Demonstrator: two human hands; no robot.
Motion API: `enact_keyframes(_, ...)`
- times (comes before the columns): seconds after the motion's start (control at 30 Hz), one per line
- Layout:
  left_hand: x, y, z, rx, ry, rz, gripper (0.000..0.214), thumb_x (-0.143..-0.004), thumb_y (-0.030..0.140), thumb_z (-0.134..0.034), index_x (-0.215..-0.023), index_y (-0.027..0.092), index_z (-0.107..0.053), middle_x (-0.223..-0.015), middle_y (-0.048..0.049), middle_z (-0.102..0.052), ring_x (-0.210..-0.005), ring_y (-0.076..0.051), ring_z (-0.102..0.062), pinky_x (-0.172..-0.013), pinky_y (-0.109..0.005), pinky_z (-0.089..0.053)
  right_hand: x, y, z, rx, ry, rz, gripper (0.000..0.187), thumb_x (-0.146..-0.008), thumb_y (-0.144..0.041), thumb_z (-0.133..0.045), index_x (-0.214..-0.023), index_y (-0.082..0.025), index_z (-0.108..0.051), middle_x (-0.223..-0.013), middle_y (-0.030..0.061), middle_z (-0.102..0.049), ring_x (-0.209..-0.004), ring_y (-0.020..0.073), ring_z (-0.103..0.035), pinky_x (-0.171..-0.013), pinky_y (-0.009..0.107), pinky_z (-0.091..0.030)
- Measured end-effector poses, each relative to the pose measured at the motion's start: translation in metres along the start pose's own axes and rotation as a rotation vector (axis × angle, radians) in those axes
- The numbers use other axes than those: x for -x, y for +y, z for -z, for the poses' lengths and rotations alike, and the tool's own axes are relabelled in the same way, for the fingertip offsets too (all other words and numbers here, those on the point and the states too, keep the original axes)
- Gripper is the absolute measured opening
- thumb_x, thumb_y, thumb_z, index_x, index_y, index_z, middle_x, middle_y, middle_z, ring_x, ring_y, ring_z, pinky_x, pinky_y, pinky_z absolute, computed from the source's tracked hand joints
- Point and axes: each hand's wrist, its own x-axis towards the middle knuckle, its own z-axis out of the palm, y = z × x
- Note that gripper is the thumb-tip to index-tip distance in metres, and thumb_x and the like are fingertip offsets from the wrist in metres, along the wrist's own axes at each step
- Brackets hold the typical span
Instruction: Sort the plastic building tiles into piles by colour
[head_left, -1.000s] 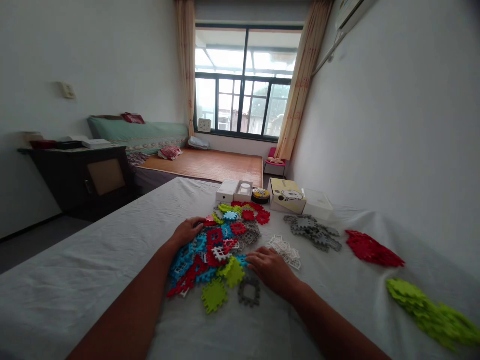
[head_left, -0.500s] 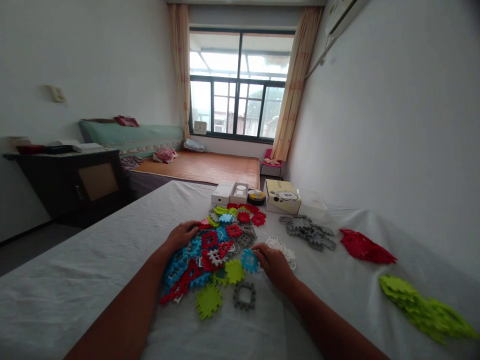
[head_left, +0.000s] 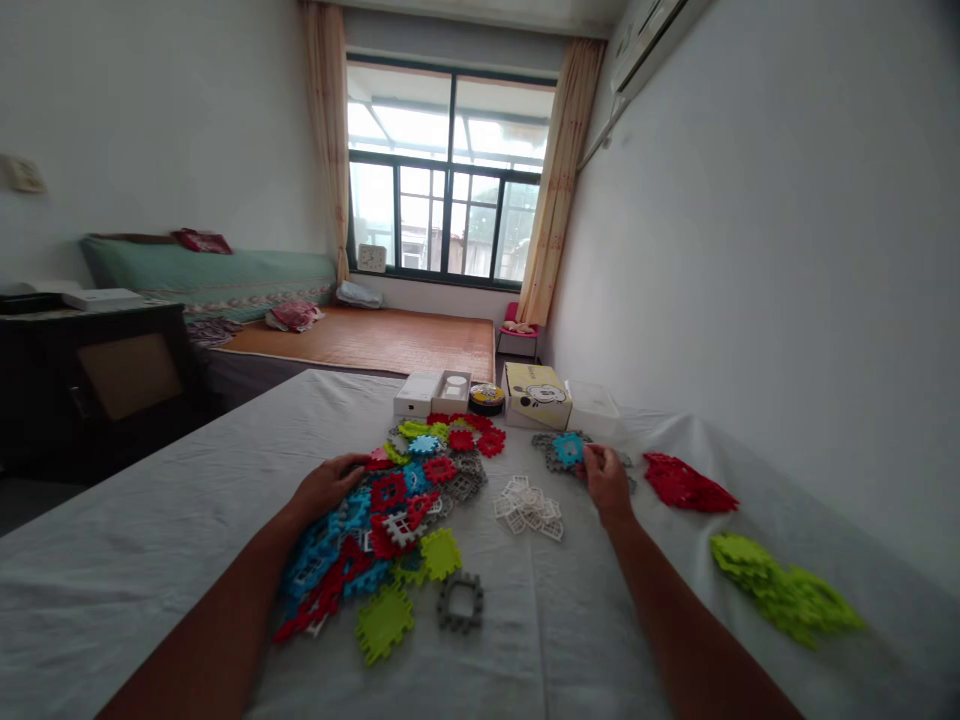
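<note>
A mixed heap of red, blue, green, grey and white toothed plastic tiles [head_left: 390, 510] lies on the white-sheeted surface [head_left: 150, 560]. My left hand [head_left: 324, 487] rests on the heap's left edge, fingers curled over the tiles. My right hand [head_left: 604, 478] is stretched out to the right and pinches a blue tile [head_left: 568, 447], holding it over the grey tile pile [head_left: 551, 455]. Sorted piles lie nearby: white tiles [head_left: 529, 507], red tiles [head_left: 684, 483] and green tiles [head_left: 780, 595]. A single grey tile [head_left: 460, 603] and a green tile [head_left: 383, 625] lie in front of the heap.
Small boxes stand along the far edge: a white box [head_left: 415, 394], an open box [head_left: 453, 389], a round tin [head_left: 487, 399], a yellow carton [head_left: 537, 394] and a clear box [head_left: 594, 406]. Beyond are a bed [head_left: 360, 335], a dark cabinet [head_left: 97, 365] and a window [head_left: 446, 210].
My right hand picked a blue tile out of the mixed heap and carried it right and away, over the grey pile. The view turned right. My left hand stayed on the heap.
</note>
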Motion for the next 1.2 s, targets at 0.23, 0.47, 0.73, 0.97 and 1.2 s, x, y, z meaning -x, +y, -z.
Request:
enact_keyframes(0.23,-0.003,-0.004,-0.001,-0.01,0.012,-0.027,0.049,-0.076,0.051,-0.044,-0.111,0.024,-0.066,-0.108,-0.0015,-0.071,-0.103,-0.025,-0.063,-0.091,-0.03,-0.047,-0.033,0.039,0.044,0.025,0.205,-0.066,0.052,-0.068,-0.061,-0.054,-0.092,-0.015,-0.061,-0.081,0.0115,-0.069,-0.064,0.0208,-0.064,-0.054,0.029,-0.051)
enact_keyframes(0.47,0.002,0.0,-0.001,-0.023,0.04,-0.061,0.049,-0.077,0.049,-0.044,-0.111,0.022,-0.067,-0.111,-0.0031,-0.07,-0.102,-0.024,-0.064,-0.088,-0.028,-0.048,-0.026,0.038,0.029,0.015,0.13,-0.082,0.05,-0.066,-0.056,-0.059,-0.094,-0.015,-0.061,-0.082,0.0107,-0.068,-0.064,0.0203,-0.063,-0.052,0.029,-0.051)
enact_keyframes(0.73,-0.001,-0.006,-0.003,-0.019,0.053,-0.072,0.046,-0.077,0.046,-0.045,-0.11,0.023,-0.067,-0.112,-0.0021,-0.069,-0.103,-0.023,-0.063,-0.088,-0.028,-0.047,-0.021,0.032,0.038,0.083,-0.026,-0.186,0.035,-0.064,-0.047,-0.059,-0.083,-0.018,-0.06,-0.074,0.0063,-0.065,-0.059,0.0178,-0.059,-0.051,0.029,-0.049)
enact_keyframes(0.97,0.0,-0.004,-0.003,-0.056,0.039,-0.055,0.047,-0.078,0.045,-0.044,-0.112,0.022,-0.066,-0.113,-0.0022,-0.069,-0.103,-0.022,-0.063,-0.087,-0.026,-0.047,0.002,0.001,0.083,0.188,-0.421,-0.277,0.033,-0.067,-0.047,-0.063,-0.084,-0.019,-0.062,-0.074,0.0006,-0.063,-0.065,0.0129,-0.058,-0.057,0.023,-0.047)
enact_keyframes(1.2,0.0,-0.006,-0.007,-0.015,0.071,-0.07,0.042,-0.078,0.04,-0.047,-0.11,0.023,-0.067,-0.111,-0.0018,-0.07,-0.103,-0.021,-0.063,-0.089,-0.026,-0.046,0.011,0.003,0.129,0.574,-0.82,-0.186,0.035,-0.074,-0.054,-0.055,-0.081,-0.02,-0.062,-0.068,0.0015,-0.06,-0.063,0.0161,-0.057,-0.053,0.025,-0.042)
